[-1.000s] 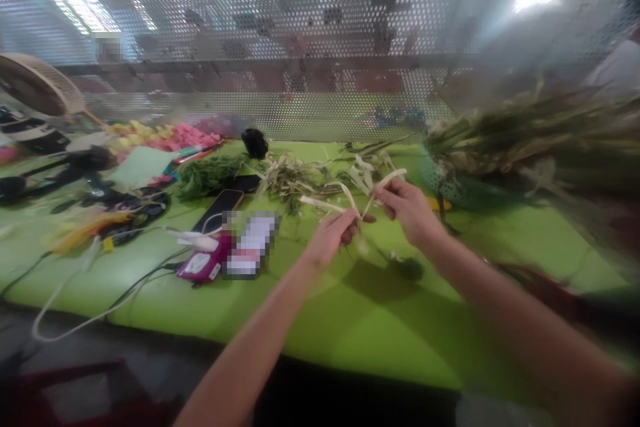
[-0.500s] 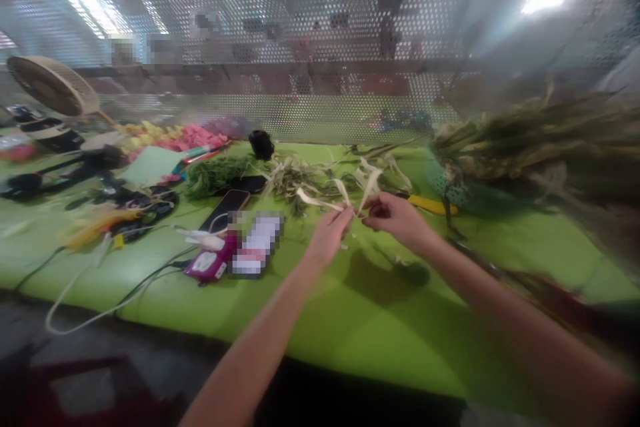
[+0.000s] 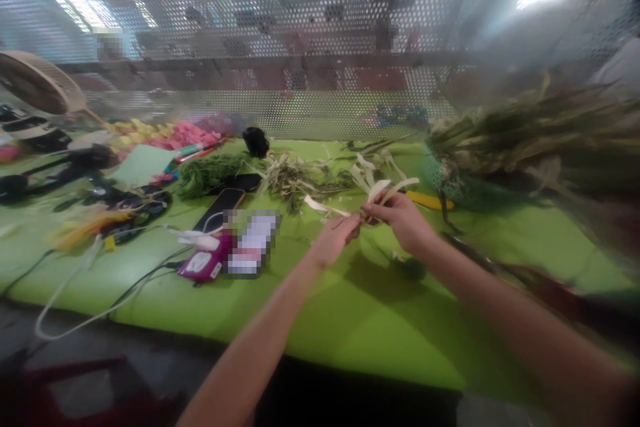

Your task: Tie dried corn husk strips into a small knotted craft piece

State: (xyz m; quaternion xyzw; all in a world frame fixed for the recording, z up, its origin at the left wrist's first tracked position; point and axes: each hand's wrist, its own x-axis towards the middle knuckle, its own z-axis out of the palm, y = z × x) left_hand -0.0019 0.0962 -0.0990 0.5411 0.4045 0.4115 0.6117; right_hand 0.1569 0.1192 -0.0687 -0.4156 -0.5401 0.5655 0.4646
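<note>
Pale, dried leaf-like strips (image 3: 379,189) fan out from between my two hands, above the green table. My left hand (image 3: 336,238) is closed, its fingertips pinching the base of the strips; one strip (image 3: 327,206) sticks out to the left. Close against it, my right hand (image 3: 395,215) is closed too, thumb and finger on the same strips. The exact join between the fingertips is hidden. Behind my hands lies a heap of dry plant pieces (image 3: 287,173). A small dark green round thing (image 3: 413,268) sits under my right wrist, blurred.
At right, a green basket (image 3: 440,170) holds a large bundle of dried stalks (image 3: 540,127). A yellow-handled tool (image 3: 427,200) lies near my right hand. To the left are phones (image 3: 254,243), a purple box with cables (image 3: 207,260), green foliage (image 3: 207,173) and a fan (image 3: 43,83).
My right hand has come closer to the left and now pinches the strips. Some strips now lean right over the right hand. The view has shifted slightly.
</note>
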